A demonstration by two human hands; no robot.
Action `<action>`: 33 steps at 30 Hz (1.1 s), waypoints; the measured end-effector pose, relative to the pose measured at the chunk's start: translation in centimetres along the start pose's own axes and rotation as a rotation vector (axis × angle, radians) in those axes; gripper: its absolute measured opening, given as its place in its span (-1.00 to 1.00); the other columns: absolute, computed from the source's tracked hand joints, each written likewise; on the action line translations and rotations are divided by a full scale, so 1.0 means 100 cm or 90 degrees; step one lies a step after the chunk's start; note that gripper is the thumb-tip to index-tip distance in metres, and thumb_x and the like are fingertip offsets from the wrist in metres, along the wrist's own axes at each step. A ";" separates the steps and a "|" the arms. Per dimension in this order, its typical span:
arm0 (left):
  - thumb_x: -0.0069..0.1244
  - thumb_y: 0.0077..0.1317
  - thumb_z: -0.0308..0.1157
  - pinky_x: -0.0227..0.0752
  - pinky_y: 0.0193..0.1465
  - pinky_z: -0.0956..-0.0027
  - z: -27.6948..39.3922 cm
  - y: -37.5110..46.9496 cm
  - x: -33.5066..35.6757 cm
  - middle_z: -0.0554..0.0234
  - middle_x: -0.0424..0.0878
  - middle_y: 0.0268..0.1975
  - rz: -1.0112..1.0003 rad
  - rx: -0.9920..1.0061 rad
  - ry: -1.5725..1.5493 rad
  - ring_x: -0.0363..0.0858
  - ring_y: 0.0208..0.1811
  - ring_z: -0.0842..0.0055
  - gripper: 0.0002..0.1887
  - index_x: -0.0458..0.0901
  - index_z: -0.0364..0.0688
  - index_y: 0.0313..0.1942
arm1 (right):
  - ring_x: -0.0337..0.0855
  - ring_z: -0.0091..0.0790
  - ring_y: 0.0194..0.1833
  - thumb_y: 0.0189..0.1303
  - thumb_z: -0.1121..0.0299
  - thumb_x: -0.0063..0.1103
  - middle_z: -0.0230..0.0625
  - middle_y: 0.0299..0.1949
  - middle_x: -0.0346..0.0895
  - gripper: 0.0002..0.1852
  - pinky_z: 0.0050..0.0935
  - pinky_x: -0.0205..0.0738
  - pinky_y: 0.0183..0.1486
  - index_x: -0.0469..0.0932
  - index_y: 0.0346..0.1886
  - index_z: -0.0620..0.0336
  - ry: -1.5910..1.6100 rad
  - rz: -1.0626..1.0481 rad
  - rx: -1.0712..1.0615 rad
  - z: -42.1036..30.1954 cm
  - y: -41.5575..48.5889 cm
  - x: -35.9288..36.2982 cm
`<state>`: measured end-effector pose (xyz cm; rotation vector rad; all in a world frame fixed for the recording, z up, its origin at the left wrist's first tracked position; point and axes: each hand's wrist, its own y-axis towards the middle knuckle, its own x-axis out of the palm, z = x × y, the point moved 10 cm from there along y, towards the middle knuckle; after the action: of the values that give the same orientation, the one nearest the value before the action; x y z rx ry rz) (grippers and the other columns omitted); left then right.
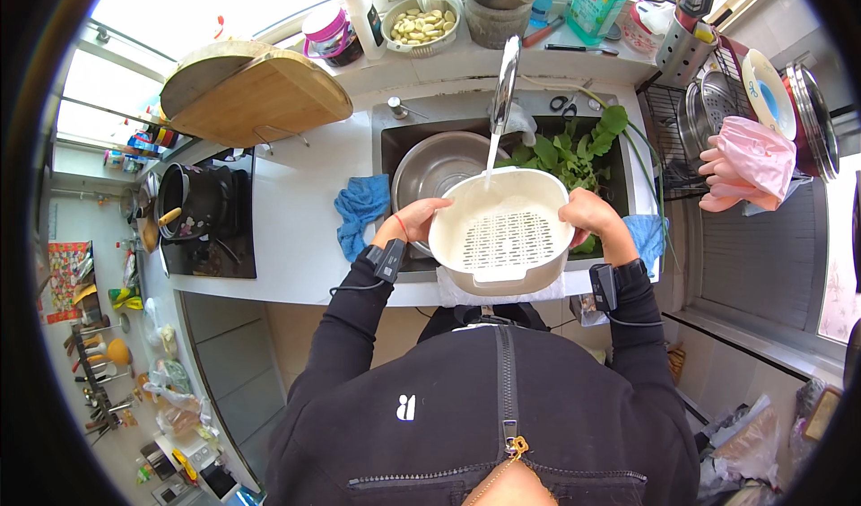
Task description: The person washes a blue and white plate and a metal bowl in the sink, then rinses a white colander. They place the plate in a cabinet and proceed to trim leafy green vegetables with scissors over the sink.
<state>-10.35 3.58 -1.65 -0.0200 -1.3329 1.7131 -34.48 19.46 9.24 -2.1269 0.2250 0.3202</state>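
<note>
Between my hands is a white plastic colander basket with a slotted bottom, nested in a beige outer basin. My left hand grips its left rim, and my right hand grips the right side. Water runs from the chrome faucet into the far left part of the basket. Beneath and behind it, a stainless steel bowl sits in the left part of the sink. Leafy greens lie in the right part, partly hidden by the basket and my right hand.
A blue cloth lies left of the sink; another blue cloth is at its right. Scissors rest behind the greens. Wooden cutting boards stand at the back left. A dish rack and pink rubber gloves are at right.
</note>
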 end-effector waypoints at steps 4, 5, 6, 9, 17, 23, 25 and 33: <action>0.28 0.12 -0.42 0.59 0.01 0.24 0.034 0.029 -0.016 -0.02 0.70 -0.01 0.165 0.092 0.496 0.71 -0.02 0.25 -0.40 0.50 -0.32 0.18 | 0.75 -0.04 -0.55 0.08 0.50 0.01 0.16 -0.48 0.65 -0.69 -0.21 0.71 -0.53 0.55 -0.30 0.72 -0.059 -0.020 0.049 0.001 0.004 -0.007; 0.29 0.12 -0.37 0.59 -0.02 0.24 0.049 0.036 -0.006 -0.01 0.70 -0.04 0.180 0.168 0.662 0.72 -0.05 0.26 -0.39 0.49 -0.28 0.20 | 0.74 -0.07 -0.56 0.07 0.51 0.00 0.14 -0.50 0.65 -0.71 -0.21 0.71 -0.52 0.56 -0.34 0.70 -0.064 -0.023 0.042 -0.002 0.004 -0.007; 0.29 0.12 -0.33 0.59 -0.04 0.23 0.062 0.040 0.006 -0.01 0.71 -0.07 0.192 0.247 0.829 0.73 -0.08 0.26 -0.37 0.49 -0.24 0.22 | 0.73 -0.08 -0.58 0.06 0.52 -0.01 0.14 -0.53 0.63 -0.71 -0.22 0.70 -0.53 0.56 -0.35 0.69 -0.071 -0.009 0.029 -0.006 0.003 -0.010; 0.29 0.14 -0.24 0.56 -0.01 0.17 0.076 0.053 0.015 -0.05 0.72 -0.08 0.254 0.278 0.935 0.72 -0.09 0.15 -0.46 0.57 -0.15 0.13 | 0.71 -0.10 -0.62 0.03 0.54 -0.06 0.13 -0.58 0.61 -0.71 -0.25 0.67 -0.55 0.59 -0.38 0.67 -0.087 0.016 0.004 -0.013 -0.003 -0.015; 0.10 0.33 -0.07 0.49 0.03 0.05 0.073 0.088 0.024 -0.11 0.73 -0.16 0.270 0.302 0.956 0.67 -0.03 0.00 -0.54 0.63 -0.29 0.00 | 0.71 -0.13 -0.61 0.00 0.55 -0.07 0.10 -0.56 0.63 -0.71 -0.28 0.67 -0.54 0.60 -0.37 0.64 -0.108 0.016 0.016 -0.017 -0.011 -0.021; -0.02 0.43 -0.01 0.48 0.01 0.04 0.073 0.076 0.051 -0.18 0.72 -0.17 0.229 0.347 1.068 0.66 -0.04 -0.03 -0.55 0.62 -0.28 -0.05 | 0.72 -0.14 -0.60 0.00 0.55 -0.05 0.09 -0.54 0.64 -0.70 -0.28 0.69 -0.53 0.60 -0.32 0.64 -0.121 -0.008 -0.018 -0.024 -0.003 -0.019; 0.00 0.40 0.03 0.50 -0.02 0.04 0.079 0.075 0.043 -0.18 0.72 -0.18 0.244 0.270 1.076 0.68 -0.08 -0.01 -0.50 0.55 -0.27 0.03 | 0.72 -0.14 -0.59 0.01 0.54 -0.01 0.09 -0.51 0.65 -0.70 -0.27 0.69 -0.53 0.60 -0.28 0.64 -0.119 -0.040 -0.034 -0.026 -0.001 -0.013; -0.08 0.42 0.09 0.50 -0.07 -0.02 0.094 0.051 0.073 -0.16 0.72 -0.19 0.226 0.559 1.048 0.68 -0.15 -0.03 -0.48 0.60 -0.27 -0.05 | 0.74 -0.15 -0.53 0.05 0.47 0.12 0.04 -0.45 0.68 -0.69 -0.29 0.69 -0.52 0.62 -0.23 0.61 -0.070 -0.092 -0.069 -0.026 0.018 0.007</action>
<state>-22.60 1.52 1.92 -0.9550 0.6542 1.5993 -33.98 16.29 8.91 -2.2101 -0.0106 0.3700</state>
